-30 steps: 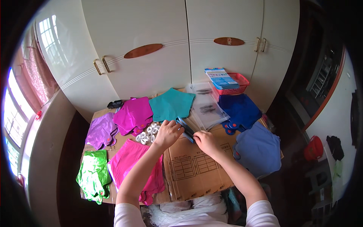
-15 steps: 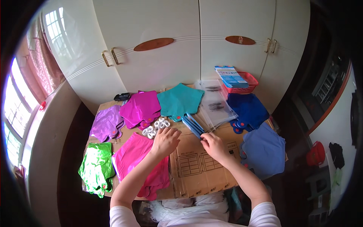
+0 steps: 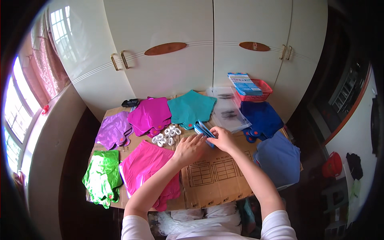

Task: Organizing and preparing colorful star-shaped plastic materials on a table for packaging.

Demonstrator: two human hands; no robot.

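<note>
At the middle of the cardboard, my right hand pinches a small stack of narrow blue-and-black strips. My left hand lies close beside it, fingers stretched toward the near end of the strips; its fingertips partly overlap them. Part of the stack is hidden behind the hands. Just left of my left hand sits a loose group of white rings. A teal flat foil piece lies beyond the strips, and a hot-pink foil stack lies under and beside my left forearm.
Purple, magenta, green, dark blue and pale blue foil stacks ring the cardboard. Clear plastic sleeves lie behind. A red basket with a blue packet stands against the cabinet.
My left hand has moved right, from beside the white rings to the blue strips. My right hand has shifted slightly left and away from me with the strips.
</note>
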